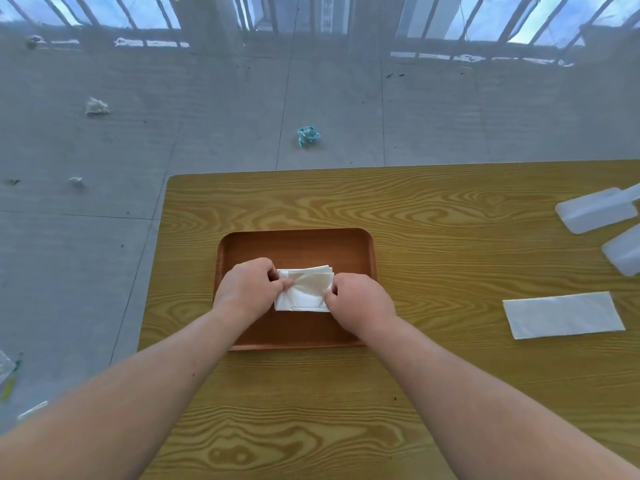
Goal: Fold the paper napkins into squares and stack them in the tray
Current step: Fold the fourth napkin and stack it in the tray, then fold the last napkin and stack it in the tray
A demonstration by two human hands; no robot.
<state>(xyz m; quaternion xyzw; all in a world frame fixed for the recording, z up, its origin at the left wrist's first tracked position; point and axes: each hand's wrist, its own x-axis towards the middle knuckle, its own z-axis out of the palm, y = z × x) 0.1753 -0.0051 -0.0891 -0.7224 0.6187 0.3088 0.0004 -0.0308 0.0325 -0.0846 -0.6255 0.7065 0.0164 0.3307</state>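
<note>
A brown wooden tray (298,242) lies on the wood-grain table. Inside it sits a stack of folded white napkins (304,291). My left hand (247,287) pinches the stack's left edge and my right hand (360,303) pinches its right edge, both over the tray. The top napkin looks slightly lifted and creased between my fingers. A flat unfolded white napkin (562,315) lies on the table to the right, apart from both hands.
Two white plastic packs (595,209) (623,251) rest at the table's right edge. The table (433,209) ends at left and back. On the grey floor beyond lie crumpled papers, one white (96,106), one teal (307,135).
</note>
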